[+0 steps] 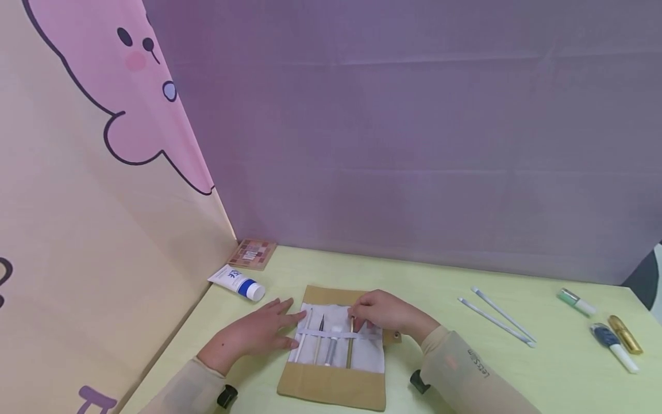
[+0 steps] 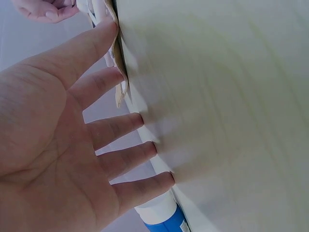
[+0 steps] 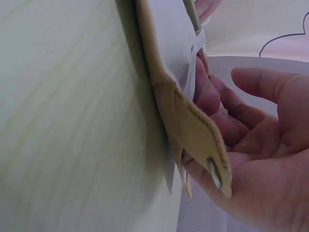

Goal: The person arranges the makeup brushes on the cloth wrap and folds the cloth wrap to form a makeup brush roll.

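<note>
A tan fabric roll-up case [image 1: 331, 391] lies unrolled, its pale lining holding several slim tools under a white elastic strap [image 3: 191, 72]. Among them are a white stick [image 1: 303, 342], a dark-tipped brush [image 1: 318, 348], a silver-grey tool [image 1: 331, 352] and a gold-coloured stick [image 1: 350, 352]. My left hand [image 1: 261, 329] spreads its fingers along the left edge, thumb and index fingertips right at the fabric. My right hand [image 1: 385, 310] bends its fingers beside the strap, fingertips touching the gold-coloured stick's upper end; in the right wrist view its thumb [image 3: 256, 81] stands apart from that end.
A white-and-blue tube [image 1: 235, 282] and a palette box [image 1: 252, 254] lie at the back left. Two pale sticks [image 1: 496, 322] lie right of the case. Farther right are a green-and-white bottle [image 1: 576, 302], a gold tube [image 1: 624, 333] and a dark bottle with white cap [image 1: 614, 347].
</note>
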The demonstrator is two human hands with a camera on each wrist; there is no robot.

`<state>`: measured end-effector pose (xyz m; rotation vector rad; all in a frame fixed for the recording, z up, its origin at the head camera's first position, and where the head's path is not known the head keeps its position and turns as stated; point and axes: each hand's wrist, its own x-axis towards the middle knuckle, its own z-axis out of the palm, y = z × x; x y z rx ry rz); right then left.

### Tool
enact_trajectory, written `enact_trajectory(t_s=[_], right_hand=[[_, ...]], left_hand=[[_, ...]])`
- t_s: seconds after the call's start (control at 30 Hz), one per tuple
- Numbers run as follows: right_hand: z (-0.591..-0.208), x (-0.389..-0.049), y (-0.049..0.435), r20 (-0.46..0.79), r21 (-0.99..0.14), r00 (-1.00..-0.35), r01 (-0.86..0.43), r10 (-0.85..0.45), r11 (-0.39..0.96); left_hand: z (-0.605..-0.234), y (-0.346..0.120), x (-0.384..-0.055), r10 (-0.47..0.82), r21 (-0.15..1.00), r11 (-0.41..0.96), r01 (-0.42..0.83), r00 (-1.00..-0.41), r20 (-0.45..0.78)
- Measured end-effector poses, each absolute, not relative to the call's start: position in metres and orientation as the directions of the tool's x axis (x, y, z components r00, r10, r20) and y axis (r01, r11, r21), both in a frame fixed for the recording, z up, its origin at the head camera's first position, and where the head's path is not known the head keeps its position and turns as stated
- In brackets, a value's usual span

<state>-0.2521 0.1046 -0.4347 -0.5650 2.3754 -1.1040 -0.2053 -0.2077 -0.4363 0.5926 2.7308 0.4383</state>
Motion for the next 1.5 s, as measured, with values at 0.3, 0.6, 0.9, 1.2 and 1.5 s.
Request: enact_trajectory(t_s=[0.3, 0.6, 0.9, 1.2, 1.5], right_hand=[[-0.431, -0.252, 0.11, -0.218, -0.785, -0.834, -0.159, -0.507, 0.599], [-0.411, -0.25, 0.125, -0.18, -0.822, -0.842, -0.155, -0.509, 0.547], [-0.398, -0.251, 0.16, -0.13, -0.851, -0.863, -0.156, -0.488, 0.502], [-0.387, -0.257, 0.23, -0.088, -0.79, -0.918, -0.173, -0.388, 0.589], [-0.407, -0.269, 0.302, -0.13, -0.786, -0.928, -0.118, -0.35, 0.607]], left_hand=[[-0.436, -0.207, -0.203, 0.437, 0.371, 0.866, 0.336, -0.868, -0.234], [-0.436, -0.208, -0.203, 0.442, 0.375, 0.862, 0.341, -0.868, -0.227], [-0.438, -0.209, -0.203, 0.45, 0.361, 0.862, 0.355, -0.865, -0.223], [-0.439, -0.208, -0.204, 0.443, 0.348, 0.869, 0.352, -0.867, -0.228], [-0.439, -0.208, -0.205, 0.444, 0.355, 0.866, 0.351, -0.867, -0.226]])
